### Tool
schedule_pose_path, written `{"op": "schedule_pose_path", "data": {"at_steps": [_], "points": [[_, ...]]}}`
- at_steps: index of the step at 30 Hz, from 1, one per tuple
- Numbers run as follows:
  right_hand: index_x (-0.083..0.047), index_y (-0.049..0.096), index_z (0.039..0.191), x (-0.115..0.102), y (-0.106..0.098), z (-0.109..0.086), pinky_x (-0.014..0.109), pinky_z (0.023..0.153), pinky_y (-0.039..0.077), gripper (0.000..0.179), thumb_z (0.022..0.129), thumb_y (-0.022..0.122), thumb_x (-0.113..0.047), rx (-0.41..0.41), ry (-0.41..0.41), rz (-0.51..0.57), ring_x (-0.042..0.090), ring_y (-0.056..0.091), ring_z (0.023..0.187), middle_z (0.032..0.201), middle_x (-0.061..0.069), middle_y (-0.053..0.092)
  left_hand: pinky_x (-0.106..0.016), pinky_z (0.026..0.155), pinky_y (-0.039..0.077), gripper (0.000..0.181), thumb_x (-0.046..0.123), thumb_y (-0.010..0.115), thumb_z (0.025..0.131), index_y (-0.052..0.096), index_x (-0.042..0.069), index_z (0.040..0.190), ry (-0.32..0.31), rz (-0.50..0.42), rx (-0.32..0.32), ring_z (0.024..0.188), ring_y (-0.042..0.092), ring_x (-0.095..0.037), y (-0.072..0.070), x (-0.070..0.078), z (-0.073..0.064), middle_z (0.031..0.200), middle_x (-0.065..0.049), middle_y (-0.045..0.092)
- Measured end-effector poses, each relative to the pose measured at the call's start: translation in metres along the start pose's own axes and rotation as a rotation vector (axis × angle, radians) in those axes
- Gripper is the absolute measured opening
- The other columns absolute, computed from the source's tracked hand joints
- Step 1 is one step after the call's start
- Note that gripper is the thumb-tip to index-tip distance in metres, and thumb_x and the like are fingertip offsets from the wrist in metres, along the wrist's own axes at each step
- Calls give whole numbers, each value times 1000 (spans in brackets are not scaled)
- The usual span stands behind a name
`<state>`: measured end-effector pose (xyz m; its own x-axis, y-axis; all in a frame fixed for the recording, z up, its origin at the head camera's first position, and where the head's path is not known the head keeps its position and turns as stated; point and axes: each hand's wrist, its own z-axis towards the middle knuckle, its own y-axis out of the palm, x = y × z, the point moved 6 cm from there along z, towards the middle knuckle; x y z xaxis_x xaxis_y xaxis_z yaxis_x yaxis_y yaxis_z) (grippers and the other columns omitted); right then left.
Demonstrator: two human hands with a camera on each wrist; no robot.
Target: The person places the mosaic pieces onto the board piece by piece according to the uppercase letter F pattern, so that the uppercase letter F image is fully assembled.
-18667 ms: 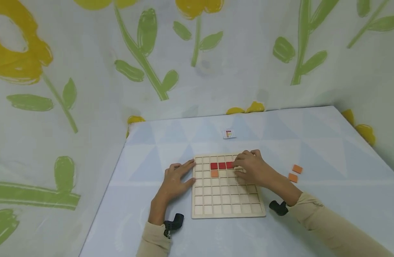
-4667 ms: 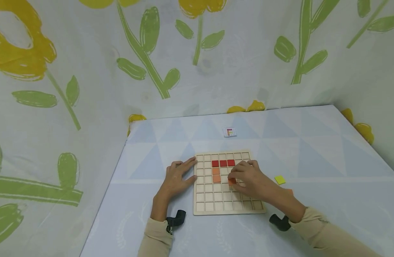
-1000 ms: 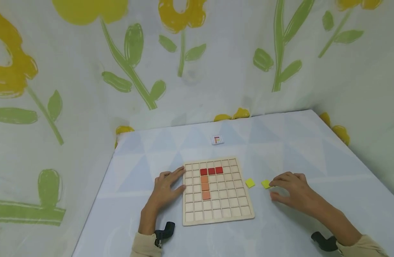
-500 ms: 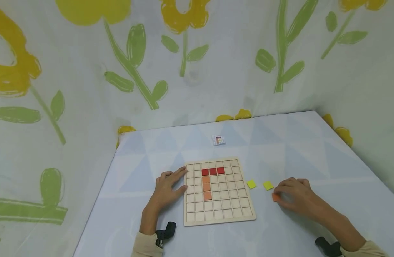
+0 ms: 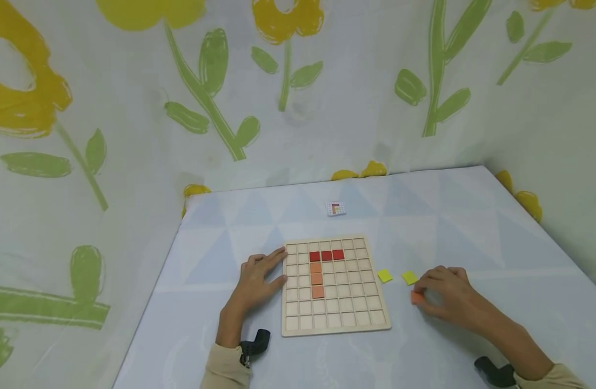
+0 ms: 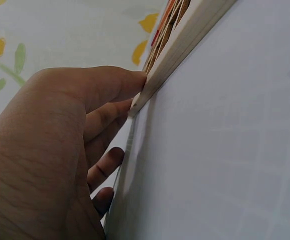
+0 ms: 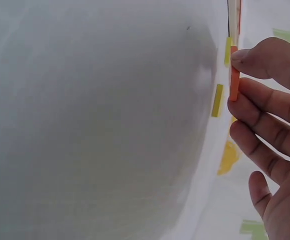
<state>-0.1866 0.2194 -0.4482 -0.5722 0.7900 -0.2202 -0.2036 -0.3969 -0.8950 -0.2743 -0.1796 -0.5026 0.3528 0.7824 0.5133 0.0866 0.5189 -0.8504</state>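
Observation:
A pale wooden grid board (image 5: 346, 320) lies flat on the table. Three red tiles (image 5: 326, 255) form a row in it, and three orange tiles (image 5: 316, 279) run down in a column below the leftmost red one. My left hand (image 5: 255, 281) rests at the board's left edge, thumb (image 6: 132, 82) and fingertips against the rim, fingers extended. To the right of the board, my right hand (image 5: 448, 294) pinches another orange tile (image 7: 235, 75) between thumb and fingers. Two yellow tiles lie on the table, one yellow tile (image 5: 384, 276) beside the board and another yellow tile (image 5: 409, 278) near my right fingertips.
A small card (image 5: 335, 208) printed with a coloured grid pattern lies behind the board. The table (image 5: 239, 216) is covered in pale blue and white. A cloth wall (image 5: 298, 146) with flower prints stands at the back and sides. Black wrist cameras (image 5: 255, 343) sit on both wrists.
Over the earlier frames, the orange column grew from one tile to three, and two yellow tiles came to lie at right. Lately my right fingers left one yellow tile while keeping the orange tile.

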Motion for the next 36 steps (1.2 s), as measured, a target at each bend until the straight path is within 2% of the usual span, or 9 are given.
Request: {"op": "schedule_pose_path", "data": {"at_steps": [12,19,25,31,36], "points": [[-27,71,88,-15,1,16,49,81,35,34,66,90,-10,16,-38,45,13,57,90,94,-14,63,-51,101,25,60,43,63,95,47,28,151,-2,-17,-7,129,39,-29,-2,3,2,156,16,39],[-25,74,93,-26,3,26,48,81,36,37,64,90,-7,31,-91,95,14,56,92,95,-12,62,-51,102,25,60,43,61,96,47,29,152,-10,-24,-17,130,38,-28,-2,2,1,156,17,38],[-26,73,90,-37,5,35,47,82,36,33,68,88,-8,9,-91,121,12,56,92,95,-14,61,-50,102,25,60,43,60,96,45,29,152,-17,-19,-29,130,37,-28,-2,2,1,157,16,37],[-27,72,91,-48,8,44,46,85,34,31,72,86,-8,-6,-104,169,11,55,95,96,-16,61,-49,100,27,60,41,62,95,48,27,151,1,-22,-14,129,39,-28,-3,3,1,156,16,39],[-25,72,91,-59,13,51,46,85,34,30,70,88,-9,4,-137,183,10,56,93,95,-15,62,-48,100,26,59,41,61,94,49,26,150,10,-27,-12,128,38,-26,-3,4,0,156,17,38]]}}
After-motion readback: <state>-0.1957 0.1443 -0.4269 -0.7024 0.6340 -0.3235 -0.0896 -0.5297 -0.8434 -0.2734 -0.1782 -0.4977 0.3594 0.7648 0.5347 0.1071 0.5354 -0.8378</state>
